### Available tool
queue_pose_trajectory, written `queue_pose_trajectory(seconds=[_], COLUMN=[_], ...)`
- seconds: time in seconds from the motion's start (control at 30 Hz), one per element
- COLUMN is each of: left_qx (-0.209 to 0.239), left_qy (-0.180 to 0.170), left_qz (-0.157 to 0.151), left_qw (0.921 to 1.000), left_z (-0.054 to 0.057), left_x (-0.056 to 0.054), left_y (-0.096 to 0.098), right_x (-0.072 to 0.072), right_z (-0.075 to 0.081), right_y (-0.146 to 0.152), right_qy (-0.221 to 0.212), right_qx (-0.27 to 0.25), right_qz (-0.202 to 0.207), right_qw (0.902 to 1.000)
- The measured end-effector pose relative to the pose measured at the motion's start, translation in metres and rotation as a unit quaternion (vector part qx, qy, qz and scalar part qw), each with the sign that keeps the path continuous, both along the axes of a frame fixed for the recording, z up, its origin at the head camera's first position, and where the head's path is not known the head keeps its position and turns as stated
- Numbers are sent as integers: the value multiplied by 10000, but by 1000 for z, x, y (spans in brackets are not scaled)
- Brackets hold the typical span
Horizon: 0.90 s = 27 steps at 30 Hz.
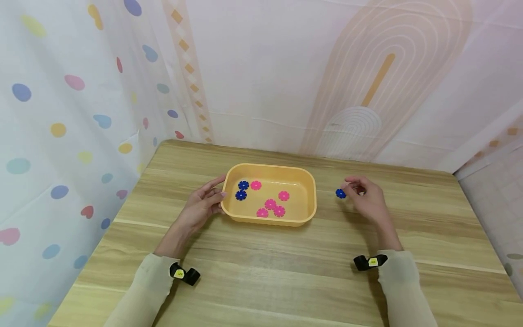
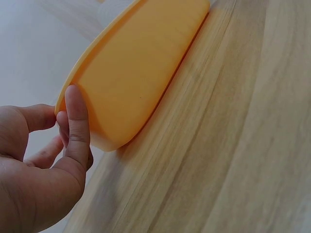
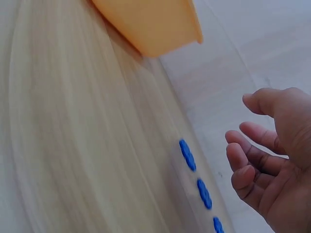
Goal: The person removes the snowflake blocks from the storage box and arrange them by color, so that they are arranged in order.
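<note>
A shallow yellow plastic basin (image 1: 267,221) stands on the table, with blue and pink flower-shaped discs inside. My left hand (image 1: 200,206) holds its left end, thumb and fingers at the rim; the left wrist view shows the fingertips against the rim and outer wall. To the basin's right, my right hand (image 1: 367,197) hovers over the table beside a blue notched disc (image 1: 341,193). In the right wrist view, blue discs (image 3: 204,194) lie in a row below the hand (image 3: 272,160). Its thumb and loosely bent fingers stand apart with nothing between them.
Pink discs (image 1: 283,195) and two blue discs (image 1: 241,195) lie in the basin. The wood-grain table (image 1: 261,277) reaches back to a patterned curtain (image 1: 261,81). A dotted curtain (image 1: 81,136) hangs at the left.
</note>
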<state>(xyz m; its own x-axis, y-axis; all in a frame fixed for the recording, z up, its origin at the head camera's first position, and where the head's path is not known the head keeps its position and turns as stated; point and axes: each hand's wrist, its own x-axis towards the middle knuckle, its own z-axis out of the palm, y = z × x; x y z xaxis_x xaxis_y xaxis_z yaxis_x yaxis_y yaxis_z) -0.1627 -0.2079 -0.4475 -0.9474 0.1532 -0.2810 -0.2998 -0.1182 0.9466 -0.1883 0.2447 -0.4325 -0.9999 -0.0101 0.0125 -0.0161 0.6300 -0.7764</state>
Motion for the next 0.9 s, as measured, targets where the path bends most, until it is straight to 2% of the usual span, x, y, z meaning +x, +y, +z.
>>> queue_pose_trajectory(seconds=[0.23,0.43,0.63,0.9], left_qx=[-26,-3,-7,9], left_qy=[-17,-27,-15,-22], left_qz=[14,42,30,11], left_qw=[10000,10000,10000,10000], left_z=[0,0,0,0], left_x=[0,0,0,0], left_y=[1,0,0,0], right_x=[-5,-8,-7,-6], right_z=[5,9,15,22], right_y=[-21,-39,-59,-75], right_qy=[226,253,181,89], right_qx=[-36,-61,-192,-295], right_qz=[430,715,906,963], right_qw=[9988,9971,9955,9949])
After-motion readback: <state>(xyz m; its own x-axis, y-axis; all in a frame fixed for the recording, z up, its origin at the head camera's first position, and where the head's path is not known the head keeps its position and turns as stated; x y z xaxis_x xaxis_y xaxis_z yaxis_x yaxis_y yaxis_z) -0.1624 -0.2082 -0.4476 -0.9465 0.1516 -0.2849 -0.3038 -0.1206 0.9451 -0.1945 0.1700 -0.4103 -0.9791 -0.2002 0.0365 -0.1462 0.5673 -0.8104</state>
